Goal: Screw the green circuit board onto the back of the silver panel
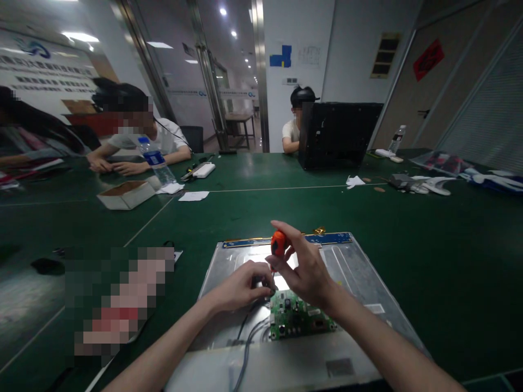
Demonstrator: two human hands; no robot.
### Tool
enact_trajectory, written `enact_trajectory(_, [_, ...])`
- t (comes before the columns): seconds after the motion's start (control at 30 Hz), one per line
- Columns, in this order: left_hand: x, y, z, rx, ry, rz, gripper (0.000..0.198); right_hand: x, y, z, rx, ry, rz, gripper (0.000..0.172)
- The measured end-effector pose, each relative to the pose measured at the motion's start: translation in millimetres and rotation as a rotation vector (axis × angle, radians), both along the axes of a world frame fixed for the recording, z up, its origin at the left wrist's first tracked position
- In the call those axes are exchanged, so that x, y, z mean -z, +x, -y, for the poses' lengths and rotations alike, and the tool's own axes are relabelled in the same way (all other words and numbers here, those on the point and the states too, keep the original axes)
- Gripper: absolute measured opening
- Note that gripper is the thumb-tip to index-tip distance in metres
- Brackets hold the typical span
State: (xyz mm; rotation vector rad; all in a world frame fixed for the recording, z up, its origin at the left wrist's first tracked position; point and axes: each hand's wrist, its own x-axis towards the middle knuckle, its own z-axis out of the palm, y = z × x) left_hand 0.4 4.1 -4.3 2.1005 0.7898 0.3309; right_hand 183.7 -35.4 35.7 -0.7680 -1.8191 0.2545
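My right hand [300, 261] grips a screwdriver by its orange and black handle [278, 243]. The shaft points down toward the upper left corner of a green circuit board [300, 318]; its tip is hidden by my fingers. Beside that corner, my left hand [251, 283] has its fingers curled and pinched together; what they hold, if anything, I cannot make out. Under both hands lies a flat silver metal panel [351, 272], with the board on it. A narrow blue circuit strip [335, 238] runs along the panel's far edge. Grey cables [246, 348] trail from the board's left side.
A pixelated flat item [131, 299] lies left of the panel. Farther off are a white open box [126, 196], a water bottle [157, 160], paper [194, 196] and a large black monitor-like case [341, 133]. White gloves [431, 185] lie at right. Several people sit around the green table [245, 207].
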Motion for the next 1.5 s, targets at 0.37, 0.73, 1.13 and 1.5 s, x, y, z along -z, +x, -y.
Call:
enact_trajectory(0.37, [-4.3,-3,1,0.017,-0.016,0.025,0.005,20.1,7,3,0.132,0.150,0.084,0.057])
enact_trajectory(0.73, [1.5,-5,-2,0.044,-0.026,0.039,0.009,30.2,3,4,0.110,0.139,0.076,0.056])
enact_trajectory(1.13, [1.7,-3,-5,0.051,-0.019,0.048,0.006,32.0,6,2,0.085,0.135,0.089,0.055])
enact_trajectory(1.5, [1.8,-3,-5,0.059,0.007,0.072,0.005,32.1,5,1,0.059,0.116,0.078,0.056])
